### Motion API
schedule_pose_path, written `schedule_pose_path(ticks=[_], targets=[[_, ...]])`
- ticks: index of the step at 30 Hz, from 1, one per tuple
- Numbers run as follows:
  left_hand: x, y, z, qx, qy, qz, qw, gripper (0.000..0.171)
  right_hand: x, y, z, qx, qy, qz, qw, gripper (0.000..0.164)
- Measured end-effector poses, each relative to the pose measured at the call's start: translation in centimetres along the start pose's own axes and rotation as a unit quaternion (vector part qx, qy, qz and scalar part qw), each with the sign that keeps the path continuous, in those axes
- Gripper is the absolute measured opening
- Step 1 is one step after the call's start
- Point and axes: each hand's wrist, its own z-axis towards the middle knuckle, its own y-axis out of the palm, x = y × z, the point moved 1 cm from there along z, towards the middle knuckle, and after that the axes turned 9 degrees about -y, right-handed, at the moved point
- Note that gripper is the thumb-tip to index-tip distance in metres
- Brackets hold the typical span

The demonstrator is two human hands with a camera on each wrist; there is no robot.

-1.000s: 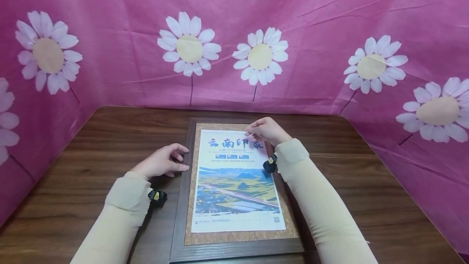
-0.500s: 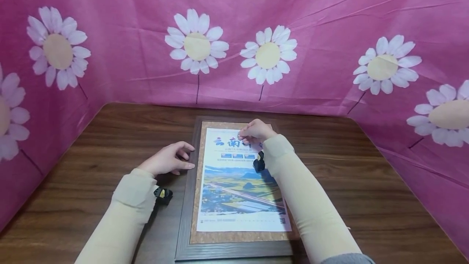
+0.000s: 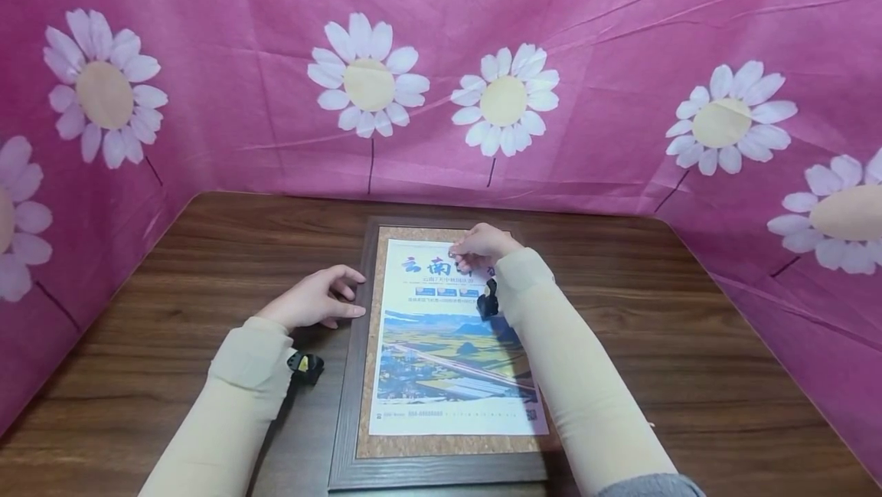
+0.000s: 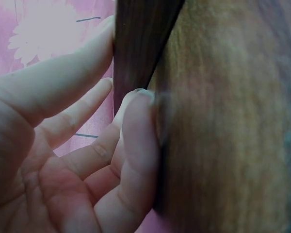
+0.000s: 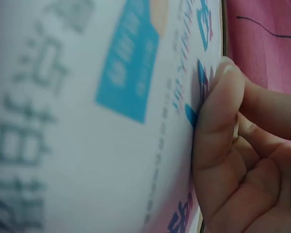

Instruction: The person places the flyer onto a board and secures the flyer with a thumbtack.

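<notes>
A poster (image 3: pixel 441 351) with blue lettering and a valley landscape lies on a cork board (image 3: pixel 406 447) in a dark wooden frame (image 3: pixel 342 405). My left hand (image 3: pixel 313 302) rests beside the frame's left edge, fingertips touching its side; the left wrist view shows loosely bent fingers and thumb (image 4: pixel 63 82) against it. Over the poster's title is my right hand (image 3: pixel 485 244), thumb and forefinger pinched at a small shiny speck too tiny to identify. In the right wrist view, these fingertips (image 5: pixel 218 97) lie against the paper and hide what is between them.
The frame lies flat on a brown wood-grain table (image 3: pixel 689 351). A pink curtain (image 3: pixel 606 14) printed with white daisies surrounds the table's back and sides. A black wrist camera (image 3: pixel 305 367) hangs at the left cuff, another (image 3: pixel 488 302) at the right.
My right hand has moved left from the poster's upper right to the middle of its title, covering some characters. My left hand stays by the frame edge. The head view has shifted slightly.
</notes>
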Motion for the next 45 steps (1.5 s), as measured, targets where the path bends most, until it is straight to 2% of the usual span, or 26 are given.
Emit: schedule_pose_path(ticks=[5,11,18,31,40,45], targets=[[0.0,0.0,0.1,-0.001,-0.001,0.002,1.0,0.054,-0.2,-0.2,0.2,-0.007,0.022,-0.014,1.0,0.011],[0.0,0.0,0.3,-0.001,-0.003,-0.002,1.0,0.053,-0.4,-0.5,0.3,0.019,0.037,-0.053,0.998,0.014],[-0.2,-0.1,0.3,0.003,-0.003,-0.004,1.0,0.053,-0.6,-0.3,0.2,0.029,0.027,-0.06,0.997,0.014],[-0.1,-0.1,0.1,0.003,-0.01,0.001,0.9999,0.053,-0.6,0.6,-0.3,0.027,-0.008,-0.109,0.994,0.013],[0.0,0.0,0.0,0.006,-0.009,0.003,0.9999,0.053,-0.4,1.1,0.3,0.04,-0.013,-0.193,0.98,0.018],[0.0,0.1,0.0,0.004,-0.004,0.004,1.0,0.054,-0.5,1.2,0.3,0.042,-0.008,-0.192,0.98,0.017]])
